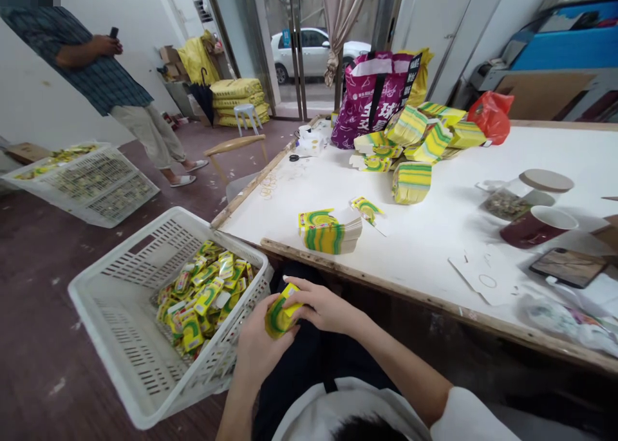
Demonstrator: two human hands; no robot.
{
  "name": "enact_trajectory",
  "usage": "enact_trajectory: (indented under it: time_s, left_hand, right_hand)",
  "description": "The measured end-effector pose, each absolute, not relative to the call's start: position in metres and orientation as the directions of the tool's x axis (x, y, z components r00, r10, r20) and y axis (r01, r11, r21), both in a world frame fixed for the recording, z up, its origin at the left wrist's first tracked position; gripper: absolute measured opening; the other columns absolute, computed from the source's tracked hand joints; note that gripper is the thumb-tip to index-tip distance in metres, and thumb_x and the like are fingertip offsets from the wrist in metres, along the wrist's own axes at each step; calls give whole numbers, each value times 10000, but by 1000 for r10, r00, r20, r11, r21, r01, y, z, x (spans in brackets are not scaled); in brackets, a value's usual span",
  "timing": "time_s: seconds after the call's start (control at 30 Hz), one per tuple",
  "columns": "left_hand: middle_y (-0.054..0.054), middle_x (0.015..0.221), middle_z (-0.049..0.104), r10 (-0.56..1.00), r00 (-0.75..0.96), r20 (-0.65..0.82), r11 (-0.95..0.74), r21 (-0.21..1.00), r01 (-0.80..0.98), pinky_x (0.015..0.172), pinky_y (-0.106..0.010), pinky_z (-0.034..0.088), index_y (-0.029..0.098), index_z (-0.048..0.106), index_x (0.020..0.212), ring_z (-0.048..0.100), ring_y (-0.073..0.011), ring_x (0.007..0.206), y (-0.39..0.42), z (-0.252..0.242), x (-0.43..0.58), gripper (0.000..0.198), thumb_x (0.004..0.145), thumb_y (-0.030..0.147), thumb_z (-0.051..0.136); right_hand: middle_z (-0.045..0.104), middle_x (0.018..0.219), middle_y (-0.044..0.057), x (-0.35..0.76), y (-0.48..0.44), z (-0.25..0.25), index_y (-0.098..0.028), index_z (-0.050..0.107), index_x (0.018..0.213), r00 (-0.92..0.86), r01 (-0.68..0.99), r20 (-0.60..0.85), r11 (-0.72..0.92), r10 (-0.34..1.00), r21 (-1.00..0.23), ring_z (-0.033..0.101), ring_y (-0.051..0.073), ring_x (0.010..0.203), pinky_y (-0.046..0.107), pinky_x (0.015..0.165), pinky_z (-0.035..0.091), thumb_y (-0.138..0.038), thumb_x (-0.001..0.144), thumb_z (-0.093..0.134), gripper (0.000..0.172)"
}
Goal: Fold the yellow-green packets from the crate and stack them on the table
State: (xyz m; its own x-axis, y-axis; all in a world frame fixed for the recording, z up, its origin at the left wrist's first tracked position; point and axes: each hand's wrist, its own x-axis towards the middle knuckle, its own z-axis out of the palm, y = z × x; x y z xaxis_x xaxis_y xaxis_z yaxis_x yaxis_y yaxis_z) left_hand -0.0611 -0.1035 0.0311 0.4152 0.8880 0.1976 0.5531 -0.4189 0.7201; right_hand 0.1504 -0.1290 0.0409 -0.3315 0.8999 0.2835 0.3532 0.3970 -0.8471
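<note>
Over my lap, at the near edge of the table, both of my hands are closed on one small yellow-green box (pixel 279 317). My left hand (pixel 259 339) grips it from the left and below. Fingers of my right hand (pixel 324 306) press on its upper right end. Just left of my hands, similar yellow-green packages (pixel 205 296) lie in a loose heap inside a white plastic basket (pixel 145 394). On the table in front of me stands a bundle of flat yellow-green cartons (pixel 328 238), with a single flat carton (pixel 367 210) behind it.
More carton bundles (pixel 412 182) lie by a purple bag (pixel 369 100). Scissors (pixel 295 158) are at the table's left edge. A maroon mug (pixel 537 227), a jar and a phone (pixel 567 266) sit on the right. Another person (pixel 96 61) stands behind a second basket (pixel 106 187).
</note>
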Motion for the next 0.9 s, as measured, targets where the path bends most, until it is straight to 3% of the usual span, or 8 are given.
enact_trajectory:
  time_s: [0.13,0.23,0.3,0.37,0.43,0.5,0.6,0.9]
  left_hand:
    - [-80,1126,702,865,459,202,-452,709,541,888,-425,546,235,590,1199,682,-265,999,-103,34,-56,518,729,360,769]
    - [-95,1136,696,861,435,264,-487,676,554,915,-446,537,224,591,1204,675,-278,1023,-96,38,-53,488,777,417,726]
    - [-125,1176,671,890,326,320,-456,655,603,954,-489,516,199,574,1239,650,-310,1077,-84,43,-60,548,781,466,712]
    - [-182,1279,603,892,104,440,-387,625,678,1047,-566,437,152,515,1324,567,-376,1209,-69,49,-74,758,704,505,771]
    - [-219,1391,511,850,-76,521,-323,630,706,1124,-605,340,126,411,1428,457,-422,1323,-57,51,-89,1038,579,521,858]
    - [-225,1451,454,855,-118,505,-316,689,652,1130,-596,342,138,345,1482,415,-418,1365,-53,47,-97,1095,595,538,849]
    - [-213,1476,440,934,-26,356,-286,791,541,1082,-575,416,173,357,1482,439,-388,1361,-61,29,-93,965,700,548,780]
    - [-145,1345,598,958,251,138,-238,871,431,1045,-526,473,206,549,1308,592,-300,1217,-77,16,-67,595,819,522,672]
  right_hand:
    - [601,1369,149,155,-128,49,-196,736,1027,-353,354,259,385,899,-852,522,256,1352,381,1080,450,-290,863,711,190]
    - [575,1383,159,148,-124,47,-193,649,1210,-191,362,327,376,926,-853,511,265,1348,407,1091,435,-258,790,767,441]
    - [555,1401,164,153,-114,50,-191,535,1362,-122,400,382,398,916,-826,521,264,1322,421,1100,422,-295,786,775,632]
    - [601,1326,150,172,-96,58,-187,552,1342,-7,529,404,347,915,-775,555,264,1246,421,1077,427,-341,825,743,572]
    - [645,1192,139,200,-72,70,-177,653,1189,211,726,371,109,904,-679,570,271,1161,425,1043,424,-320,898,652,324]
    - [612,1224,180,229,-49,80,-148,684,1140,381,852,284,-215,880,-478,519,322,1187,463,1040,380,-337,900,647,308]
    - [640,1132,208,256,-25,81,-122,718,1006,458,863,142,-401,877,-308,525,359,1150,478,982,375,-318,866,685,244]
    - [626,1184,189,258,-25,62,-122,668,1131,386,883,96,-337,917,-327,540,303,1149,380,954,383,-381,940,597,330]
